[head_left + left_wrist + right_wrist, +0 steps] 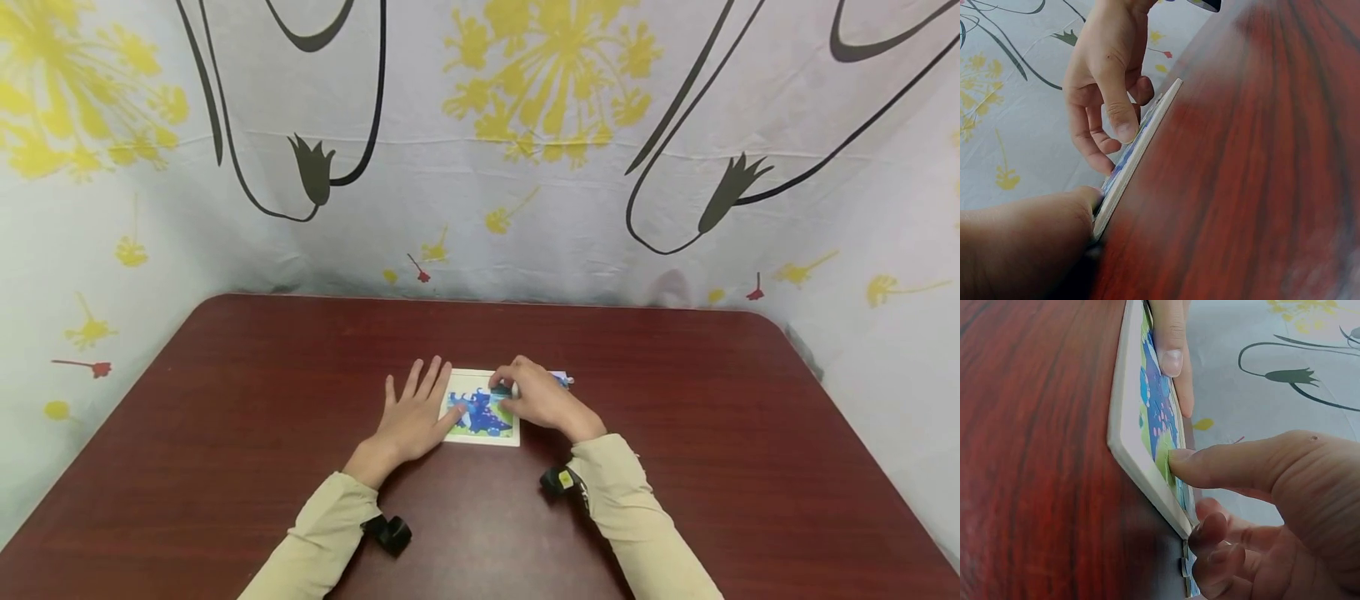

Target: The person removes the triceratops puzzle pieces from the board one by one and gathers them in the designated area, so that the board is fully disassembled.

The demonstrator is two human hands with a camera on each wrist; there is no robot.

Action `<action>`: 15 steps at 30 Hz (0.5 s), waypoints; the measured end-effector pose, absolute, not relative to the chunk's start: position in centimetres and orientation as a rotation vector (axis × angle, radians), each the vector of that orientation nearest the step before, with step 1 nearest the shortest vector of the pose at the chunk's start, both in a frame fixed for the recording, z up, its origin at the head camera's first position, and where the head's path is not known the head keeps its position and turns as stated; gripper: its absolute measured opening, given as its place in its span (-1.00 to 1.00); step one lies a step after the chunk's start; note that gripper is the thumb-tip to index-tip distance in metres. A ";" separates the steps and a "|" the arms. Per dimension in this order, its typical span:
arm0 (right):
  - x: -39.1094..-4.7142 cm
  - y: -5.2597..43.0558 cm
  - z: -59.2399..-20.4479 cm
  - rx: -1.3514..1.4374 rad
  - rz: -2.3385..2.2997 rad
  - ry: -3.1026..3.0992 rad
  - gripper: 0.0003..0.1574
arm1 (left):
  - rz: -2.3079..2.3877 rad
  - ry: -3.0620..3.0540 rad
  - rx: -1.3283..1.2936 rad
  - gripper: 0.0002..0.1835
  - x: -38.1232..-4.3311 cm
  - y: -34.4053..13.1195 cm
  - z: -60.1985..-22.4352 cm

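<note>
A small jigsaw puzzle in a pale frame lies flat on the table, showing a blue dinosaur picture on green. My left hand rests at its left side with fingers spread straight and thumb on the picture. Over the frame's right part, my right hand is bent, thumb down on the green area. Its thumb and forefinger are about a dark teal puzzle piece near the upper right; the grip is partly hidden. In the right wrist view the other fingers curl beside the frame's corner.
More blue and white puzzle pieces lie just right of the frame, partly behind the right hand. The dark red wooden table extends all around. A patterned cloth hangs behind it. Each wrist wears a black camera.
</note>
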State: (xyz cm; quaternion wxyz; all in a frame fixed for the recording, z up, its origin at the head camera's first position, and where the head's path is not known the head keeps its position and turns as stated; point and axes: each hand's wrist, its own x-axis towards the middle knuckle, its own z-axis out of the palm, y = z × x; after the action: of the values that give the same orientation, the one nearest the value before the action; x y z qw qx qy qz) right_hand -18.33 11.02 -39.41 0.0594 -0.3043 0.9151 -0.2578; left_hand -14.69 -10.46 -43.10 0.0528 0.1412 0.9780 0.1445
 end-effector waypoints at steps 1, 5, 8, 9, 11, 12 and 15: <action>-18.3 11.1 -39.4 -0.923 -0.785 2.774 -0.71 | 0.441 2.973 0.428 -0.19 -14.7 -10.4 -43.1; -18.4 11.1 -39.5 -0.932 -0.793 2.786 -0.73 | 0.437 2.973 0.422 -0.19 -14.7 -10.5 -43.0; -18.4 11.1 -39.4 -0.944 -0.782 2.799 -0.74 | 0.431 2.971 0.419 -0.19 -14.7 -10.5 -43.1; -18.4 11.1 -39.4 -0.947 -0.779 2.801 -0.73 | 0.428 2.969 0.416 -0.19 -14.7 -10.5 -43.0; -18.4 11.1 -39.4 -0.957 -0.773 2.808 -0.72 | 0.428 2.967 0.416 -0.19 -14.7 -10.5 -43.0; -18.4 11.0 -39.5 -0.959 -0.774 2.812 -0.69 | 0.426 2.968 0.417 -0.19 -14.7 -10.5 -43.0; -18.5 11.0 -39.6 -0.963 -0.777 2.835 -0.59 | 0.425 2.960 0.417 -0.19 -14.7 -10.4 -43.0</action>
State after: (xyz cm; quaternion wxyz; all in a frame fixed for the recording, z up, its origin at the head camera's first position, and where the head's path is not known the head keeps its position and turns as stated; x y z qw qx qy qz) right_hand -18.48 11.00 -39.60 0.0241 -0.3113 0.9162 -0.2512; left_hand -14.74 -10.44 -43.05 0.0609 0.1380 0.9785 0.1404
